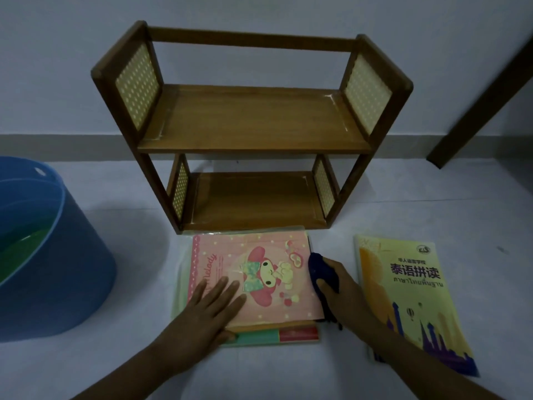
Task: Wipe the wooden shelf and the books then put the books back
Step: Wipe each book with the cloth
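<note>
Head view, right hand (336, 287) with its grip curled round a dark blue cloth (320, 269) at the pink book's (259, 272) right edge, left hand (212, 306) flat with fingers spread on the cover, pink book atop a stack just before the wooden shelf (251, 125), yellow book (412, 298) to the right on the floor, blue tub (49, 255) at left.

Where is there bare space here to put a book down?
Both boards of the wooden shelf lie bare. The floor between the blue tub and the pink book is free. Crowded: the gap between that stack and the yellow book, filled by the right hand gripping a blue cloth.
</note>
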`<state>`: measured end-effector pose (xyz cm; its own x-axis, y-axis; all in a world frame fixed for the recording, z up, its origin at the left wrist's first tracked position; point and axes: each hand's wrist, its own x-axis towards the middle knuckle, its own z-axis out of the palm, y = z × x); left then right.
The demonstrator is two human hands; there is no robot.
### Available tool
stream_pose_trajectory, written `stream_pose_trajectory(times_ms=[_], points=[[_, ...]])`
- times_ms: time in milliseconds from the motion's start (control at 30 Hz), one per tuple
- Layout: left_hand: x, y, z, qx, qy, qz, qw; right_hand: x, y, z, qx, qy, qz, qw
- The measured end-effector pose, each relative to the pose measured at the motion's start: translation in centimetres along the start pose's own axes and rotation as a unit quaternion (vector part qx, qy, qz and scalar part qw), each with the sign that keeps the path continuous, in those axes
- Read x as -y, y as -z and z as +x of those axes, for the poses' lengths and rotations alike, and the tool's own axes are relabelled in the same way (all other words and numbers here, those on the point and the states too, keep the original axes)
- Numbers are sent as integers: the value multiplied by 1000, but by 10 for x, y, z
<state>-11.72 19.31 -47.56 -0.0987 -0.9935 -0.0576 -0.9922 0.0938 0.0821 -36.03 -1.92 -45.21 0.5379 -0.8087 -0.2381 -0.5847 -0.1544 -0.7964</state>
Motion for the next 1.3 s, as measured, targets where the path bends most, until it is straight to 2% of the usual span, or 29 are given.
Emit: stream_pose_trajectory(times_ms=[167, 300, 367, 467, 533, 600, 667, 700, 733, 767, 833, 933, 1000, 1067, 1133, 1200, 1300], points=[[-1, 6, -6, 10, 22, -123, 992, 5, 4, 0, 6, -23, 22, 999], [1, 7, -6, -7, 0, -67, 998, 1, 5, 1, 7, -37, 46, 998], [0, 20, -5, -31, -18, -38, 999, -3, 8, 2, -10, -50, 87, 995], [-2, 71, 4, -112, 44, -120, 986, -3, 21, 7, -61, -67, 148, 985], [-7, 114, 11, -179, 125, -192, 957, 6, 33, 7, -104, -62, 168, 978], [-8, 151, 18, -203, 206, -320, 902, 18, 44, 7, -141, -39, 178, 973], [-8, 166, 22, -152, 290, -498, 803, 31, 49, 6, -169, -12, 169, 971], [-8, 168, 24, -118, 331, -550, 758, 36, 50, 6, -183, -2, 159, 970], [-11, 165, 24, -94, 360, -564, 737, 40, 50, 7, -191, 10, 143, 971], [-17, 159, 24, -87, 381, -559, 731, 45, 48, 6, -195, 24, 127, 972], [-26, 133, 23, -98, 402, -508, 756, 53, 38, 4, -186, 68, 88, 976], [-25, 81, 14, -85, 414, -387, 820, 57, 14, 2, -133, 137, -5, 982], [-16, 49, 1, -44, 367, -296, 881, 57, -11, 0, -46, 156, -88, 983], [-6, 20, -9, -1, 276, -251, 928, 52, -35, -4, 5, 194, -196, 961], [1, 4, -17, 31, 217, -222, 950, 43, -61, -12, 40, 250, -309, 917], [1, 0, -19, 16, 189, -194, 962, 40, -88, -37, 87, 274, -378, 880], [2, -8, -21, -8, 180, -160, 971, 49, -113, -80, 110, 389, -344, 848]])
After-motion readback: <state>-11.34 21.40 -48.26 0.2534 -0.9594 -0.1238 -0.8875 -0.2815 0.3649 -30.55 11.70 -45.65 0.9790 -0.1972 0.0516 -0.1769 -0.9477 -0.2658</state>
